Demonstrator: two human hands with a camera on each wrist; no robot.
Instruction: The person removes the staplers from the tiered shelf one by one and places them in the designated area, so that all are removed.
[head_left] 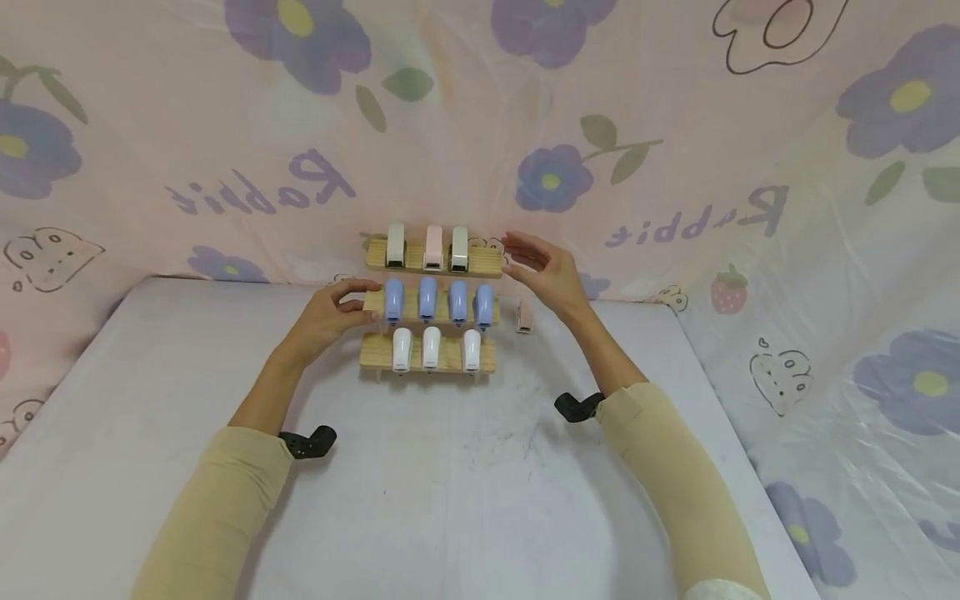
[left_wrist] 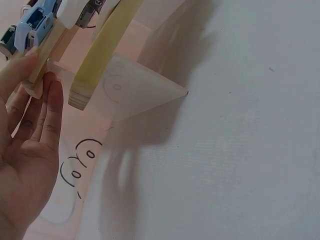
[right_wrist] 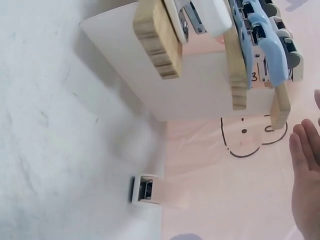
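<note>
A tiered rack has three wooden strips carrying small staplers. White staplers (head_left: 431, 348) sit on the bottom strip (head_left: 367, 352), several blue staplers (head_left: 427, 298) on the middle strip (head_left: 371, 302), and a pink stapler (head_left: 432, 247) between two pale grey-green staplers (head_left: 395, 245) on the top strip (head_left: 487, 262). My left hand (left_wrist: 35, 135) pinches the left end of the middle strip, thumb in front and fingers behind. Beside the top strip's right end is my right hand (head_left: 553, 273), its fingers extended and holding nothing; the right wrist view shows a gap between them.
One more pink stapler (head_left: 524, 317) stands on the white tabletop (head_left: 450, 483), right of the rack. Clear side panels (left_wrist: 135, 90) support the strips. A patterned cloth (head_left: 450, 167) hangs close behind the rack.
</note>
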